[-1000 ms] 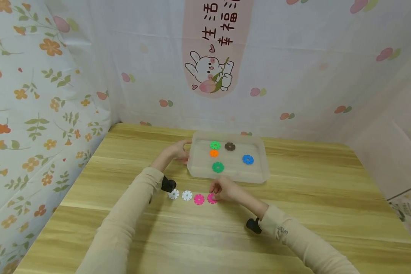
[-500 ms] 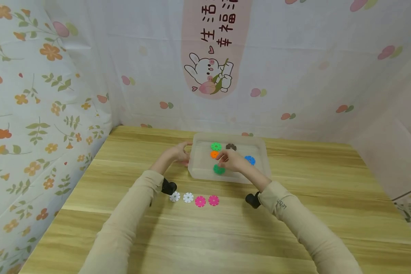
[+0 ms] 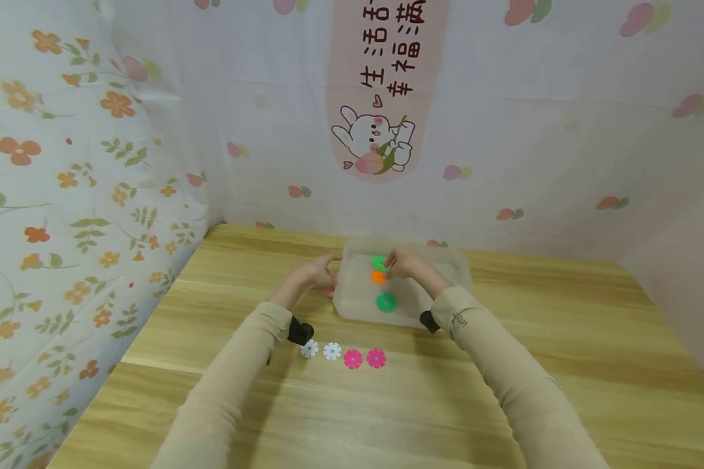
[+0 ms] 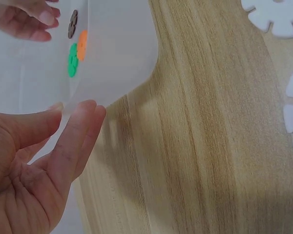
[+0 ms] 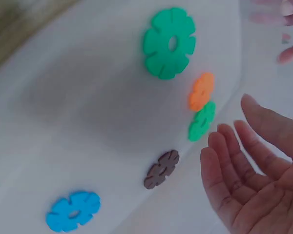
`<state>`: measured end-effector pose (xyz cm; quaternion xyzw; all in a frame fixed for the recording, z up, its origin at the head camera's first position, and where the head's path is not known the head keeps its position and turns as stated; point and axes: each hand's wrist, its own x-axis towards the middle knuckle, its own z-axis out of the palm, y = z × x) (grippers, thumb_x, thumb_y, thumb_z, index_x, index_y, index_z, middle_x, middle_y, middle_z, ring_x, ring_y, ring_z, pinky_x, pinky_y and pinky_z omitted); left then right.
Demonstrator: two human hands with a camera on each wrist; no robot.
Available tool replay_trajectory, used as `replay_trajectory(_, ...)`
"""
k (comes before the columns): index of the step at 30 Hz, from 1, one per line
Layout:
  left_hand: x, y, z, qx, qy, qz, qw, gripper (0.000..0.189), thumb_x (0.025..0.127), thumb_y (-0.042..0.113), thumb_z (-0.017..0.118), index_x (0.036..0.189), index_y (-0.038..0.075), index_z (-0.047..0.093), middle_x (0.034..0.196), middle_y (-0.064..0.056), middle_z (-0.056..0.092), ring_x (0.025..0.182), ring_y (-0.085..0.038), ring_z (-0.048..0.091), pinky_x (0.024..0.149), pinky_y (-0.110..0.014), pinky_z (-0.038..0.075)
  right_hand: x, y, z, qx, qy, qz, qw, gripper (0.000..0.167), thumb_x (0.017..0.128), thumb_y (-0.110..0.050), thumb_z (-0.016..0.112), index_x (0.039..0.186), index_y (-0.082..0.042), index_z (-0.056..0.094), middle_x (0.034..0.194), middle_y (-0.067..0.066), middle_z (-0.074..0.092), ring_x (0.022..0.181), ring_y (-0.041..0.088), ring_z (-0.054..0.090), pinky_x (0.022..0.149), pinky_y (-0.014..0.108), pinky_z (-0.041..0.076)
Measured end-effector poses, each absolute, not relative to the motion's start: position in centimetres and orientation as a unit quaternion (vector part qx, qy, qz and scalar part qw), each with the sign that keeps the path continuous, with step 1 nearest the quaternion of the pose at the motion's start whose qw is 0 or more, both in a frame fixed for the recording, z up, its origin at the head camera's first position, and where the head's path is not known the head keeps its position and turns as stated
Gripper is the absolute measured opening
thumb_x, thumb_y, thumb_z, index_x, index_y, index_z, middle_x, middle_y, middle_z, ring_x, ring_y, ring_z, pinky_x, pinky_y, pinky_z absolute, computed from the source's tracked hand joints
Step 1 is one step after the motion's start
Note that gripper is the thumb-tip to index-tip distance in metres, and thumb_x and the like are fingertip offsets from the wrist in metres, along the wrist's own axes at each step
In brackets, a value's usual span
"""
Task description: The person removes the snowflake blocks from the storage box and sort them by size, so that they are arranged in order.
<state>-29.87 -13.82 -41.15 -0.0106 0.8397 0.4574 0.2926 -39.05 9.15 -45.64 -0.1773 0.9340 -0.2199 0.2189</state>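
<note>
My left hand [image 3: 319,275] pinches the left wall of a translucent plastic tray [image 3: 359,307] between thumb and fingers. Over the tray hovers my right hand [image 3: 409,264], its fingers loosely bent with nothing between them. Inside lie slotted flower discs: a larger-looking green disc [image 5: 157,48], an orange disc [image 5: 200,92], a light green disc [image 5: 200,124], a brown disc [image 5: 169,160] and a blue disc [image 5: 61,214]. The right hand and arm hide the brown and blue ones in the head view. Fingertips of the right hand are nearest the light green and brown discs.
In front of the tray, two white discs [image 3: 326,348] and two pink discs [image 3: 349,355] lie in a row on the wooden table [image 3: 305,417]. A black camera [image 3: 300,331] on the left wrist partly covers the leftmost white disc. A patterned cloth [image 3: 258,130] hangs behind.
The right hand has let go of the rightmost pink disc and moved up and away into the tray. The left hand stays at the tray's wall. The head view has shifted slightly.
</note>
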Motion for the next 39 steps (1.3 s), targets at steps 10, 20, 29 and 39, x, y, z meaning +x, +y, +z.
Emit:
replay_trajectory(10, -28.7, -13.6, -40.0, -0.002, 0.842, 0.459, 0.282, 0.069, 0.089, -0.008, 0.048, 0.146, 0.016, 0.019, 0.124, -0.022, 0.053, 0.089, -0.026, 0.065, 0.065, -0.029, 0.058, -38.3, 7.5, -45.0, -0.251, 0.926, -0.18, 0.219, 0.037, 0.069, -0.009, 0.077, 0.103, 0.0, 0.066, 0.102, 0.016, 0.064, 0.09, 0.028, 0.06, 0.075, 0.036, 0.054)
replay_trajectory(20, -28.2, -13.3, -39.3, -0.006, 0.85, 0.447, 0.278, 0.069, 0.089, -0.006, 0.05, 0.146, 0.017, 0.018, 0.124, -0.021, 0.054, 0.09, -0.026, 0.064, 0.074, -0.031, 0.057, -39.3, 7.9, -47.4, -0.306, 0.915, -0.18, 0.19, 0.033, 0.065, -0.019, 0.08, 0.093, -0.008, 0.066, 0.091, 0.01, 0.063, 0.079, 0.02, 0.058, 0.065, 0.028, 0.051)
replay_trajectory(29, -28.3, -13.5, -39.4, -0.009, 0.847, 0.451, 0.282, 0.068, 0.09, -0.007, 0.046, 0.147, 0.016, 0.016, 0.129, -0.023, 0.048, 0.098, -0.029, 0.062, 0.072, -0.029, 0.057, -33.7, 6.0, -40.1, -0.226, 0.931, -0.156, 0.24, 0.025, 0.071, 0.006, 0.066, 0.095, 0.0, 0.06, 0.097, 0.017, 0.061, 0.076, 0.023, 0.054, 0.06, 0.028, 0.047)
replay_trajectory(39, -28.4, -13.6, -39.4, -0.001, 0.851, 0.442, 0.284, 0.068, 0.09, -0.007, 0.045, 0.147, 0.015, 0.015, 0.13, -0.023, 0.047, 0.097, -0.028, 0.062, 0.077, -0.031, 0.057, -32.5, 7.7, -39.0, -0.238, 0.893, -0.282, 0.258, 0.013, 0.079, 0.008, 0.057, 0.092, 0.007, 0.058, 0.081, 0.016, 0.06, 0.066, 0.018, 0.056, 0.065, 0.03, 0.056)
